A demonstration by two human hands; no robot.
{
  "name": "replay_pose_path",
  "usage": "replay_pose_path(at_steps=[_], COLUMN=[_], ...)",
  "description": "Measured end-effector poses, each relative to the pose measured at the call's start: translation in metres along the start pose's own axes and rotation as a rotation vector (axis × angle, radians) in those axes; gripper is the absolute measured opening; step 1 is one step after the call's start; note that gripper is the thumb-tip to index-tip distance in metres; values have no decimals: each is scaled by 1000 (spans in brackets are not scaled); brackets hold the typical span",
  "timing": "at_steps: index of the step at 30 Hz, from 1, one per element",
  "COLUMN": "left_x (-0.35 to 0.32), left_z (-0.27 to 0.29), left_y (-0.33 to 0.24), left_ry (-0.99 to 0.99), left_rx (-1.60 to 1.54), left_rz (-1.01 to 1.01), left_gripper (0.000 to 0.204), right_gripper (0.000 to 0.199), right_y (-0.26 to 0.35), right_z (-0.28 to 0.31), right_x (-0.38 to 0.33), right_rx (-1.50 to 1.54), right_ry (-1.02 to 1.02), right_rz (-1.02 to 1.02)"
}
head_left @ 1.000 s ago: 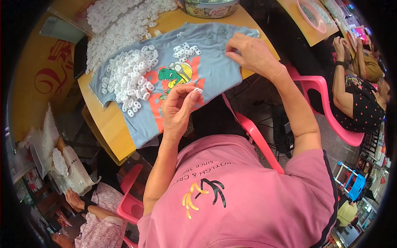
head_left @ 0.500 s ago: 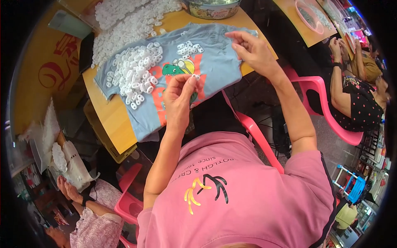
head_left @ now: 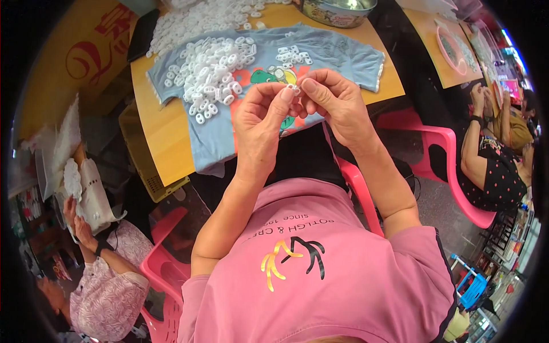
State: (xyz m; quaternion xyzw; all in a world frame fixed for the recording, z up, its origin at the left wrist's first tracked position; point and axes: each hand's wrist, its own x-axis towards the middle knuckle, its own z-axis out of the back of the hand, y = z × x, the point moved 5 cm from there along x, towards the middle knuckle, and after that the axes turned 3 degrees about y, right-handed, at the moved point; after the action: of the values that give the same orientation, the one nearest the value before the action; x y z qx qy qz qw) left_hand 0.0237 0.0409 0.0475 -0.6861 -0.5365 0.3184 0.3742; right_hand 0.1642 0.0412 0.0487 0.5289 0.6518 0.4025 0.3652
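My left hand (head_left: 257, 128) pinches a small white plastic piece (head_left: 294, 88) between thumb and fingertips. Close against it, my right hand (head_left: 343, 108) has its thumb and fingers closed; whatever is between them is too small to make out. Both hands are above the near edge of a blue-grey T-shirt (head_left: 209, 140) with a cartoon dinosaur print, spread over the table. On the shirt, left of the hands, lies a heap of white oval pieces with two holes (head_left: 209, 66). A smaller cluster of white pieces (head_left: 293, 56) lies beyond my fingers.
More white pieces (head_left: 189, 28) cover the far part of the wooden table (head_left: 154, 143). A round tin (head_left: 337, 12) stands at the back, and a dark flat object (head_left: 143, 35) at the far left. Pink chairs (head_left: 452, 166) and other people sit on both sides.
My right hand has come in from the far right of the shirt, and its fingers have closed beside the piece in my left hand. The view has shifted slightly.
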Motion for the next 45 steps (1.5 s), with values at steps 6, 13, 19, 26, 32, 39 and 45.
replay_pose_path(at_steps=[6, 13, 19, 26, 32, 39, 45], left_x=[-6, -10, -11, -12, -7, 6, 6], left_z=[1, -1, -1, -1, 9, 23, 29], left_y=[-13, -17, -18, -17, -11, -8, -9], left_ry=[19, 35, 26, -11, -71, 26, 68], left_rx=[40, 70, 86, 184, 310, 183, 157], left_rz=[-39, -65, -65, -125, -173, 46, 96], left_gripper=[14, 13, 14, 11, 10, 16, 20], right_gripper=[15, 16, 16, 13, 12, 14, 19], right_y=[4, 7, 12, 13, -12, -12, 9], right_z=[-11, -13, -17, -24, -26, -14, -10], right_x=[1, -1, -1, -7, -3, 3, 6], right_rx=[-68, -79, -262, -337, -285, -225, -467], right_ry=[28, 16, 35, -2, -90, -60, 44], right_rz=[1, -5, 80, 198, 224, 98, 160])
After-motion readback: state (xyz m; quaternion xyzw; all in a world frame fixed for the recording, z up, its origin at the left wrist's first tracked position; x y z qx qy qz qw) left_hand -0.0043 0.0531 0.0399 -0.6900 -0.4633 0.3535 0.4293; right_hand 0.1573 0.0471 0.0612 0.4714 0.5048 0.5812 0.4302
